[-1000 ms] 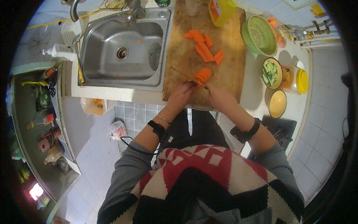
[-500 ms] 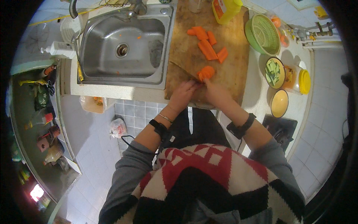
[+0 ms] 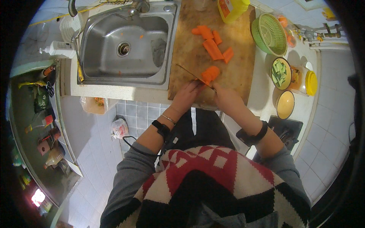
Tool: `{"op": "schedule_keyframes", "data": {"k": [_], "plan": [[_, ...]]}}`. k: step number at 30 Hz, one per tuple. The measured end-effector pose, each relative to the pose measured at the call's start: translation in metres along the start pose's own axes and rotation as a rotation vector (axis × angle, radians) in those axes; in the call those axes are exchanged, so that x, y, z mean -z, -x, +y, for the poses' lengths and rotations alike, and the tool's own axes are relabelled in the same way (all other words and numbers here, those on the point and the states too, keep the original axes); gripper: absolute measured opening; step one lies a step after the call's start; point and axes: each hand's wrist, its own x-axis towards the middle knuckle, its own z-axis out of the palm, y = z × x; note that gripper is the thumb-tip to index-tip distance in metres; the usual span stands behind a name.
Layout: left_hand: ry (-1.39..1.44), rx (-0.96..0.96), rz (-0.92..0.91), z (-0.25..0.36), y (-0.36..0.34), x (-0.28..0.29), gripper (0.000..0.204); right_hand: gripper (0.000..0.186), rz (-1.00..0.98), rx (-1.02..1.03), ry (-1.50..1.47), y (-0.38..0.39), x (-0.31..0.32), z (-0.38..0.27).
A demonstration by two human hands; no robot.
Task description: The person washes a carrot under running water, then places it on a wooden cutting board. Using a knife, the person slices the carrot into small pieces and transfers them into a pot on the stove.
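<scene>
My right hand (image 3: 227, 99) grips a knife (image 3: 189, 73) near the front edge of a wooden cutting board (image 3: 238, 72). The blade slants to the far left across the board. On its near side, the bent fingers of my left hand (image 3: 187, 94) press down close to the blade; what lies under them is hidden. Thin carrot slices (image 3: 211, 73) are heaped against the blade's far side. Farther back on the board rest several thick carrot chunks (image 3: 213, 49).
A steel sink (image 3: 125, 70) lies left of the board. On the right stand a green colander (image 3: 268, 36), a bowl of green vegetable pieces (image 3: 280, 74), an empty yellow bowl (image 3: 285, 105) and a yellow-lidded jar (image 3: 311, 83). A yellow bottle (image 3: 231, 9) stands at the back.
My right hand has shifted slightly right and nearer to me. The knife blade, mostly hidden before, now shows along its length beside the slices. My left hand has barely moved.
</scene>
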Motion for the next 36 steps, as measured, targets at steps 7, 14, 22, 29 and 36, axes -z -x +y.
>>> {"op": "schedule_keyframes", "data": {"k": [7,14,22,29,36], "plan": [[0.025,0.017,-0.034,-0.003,0.003,-0.004,0.038,0.031,-0.05,-0.048,0.041,-0.011,-0.01,-0.008],[-0.023,-0.102,-0.074,-0.007,-0.004,0.004,0.037,0.04,0.093,-0.004,-0.271,-0.033,-0.023,0.028],[-0.114,-0.073,-0.088,-0.03,-0.012,0.039,0.035,0.037,0.072,-0.044,-0.168,-0.016,-0.004,0.039],[0.005,0.493,-0.032,0.01,-0.019,0.012,0.06,0.033,0.032,0.033,0.01,-0.016,-0.009,0.027],[0.126,0.596,-0.087,0.02,-0.025,0.021,0.063,0.034,-0.004,-0.084,-0.151,0.002,-0.005,0.03]]}}
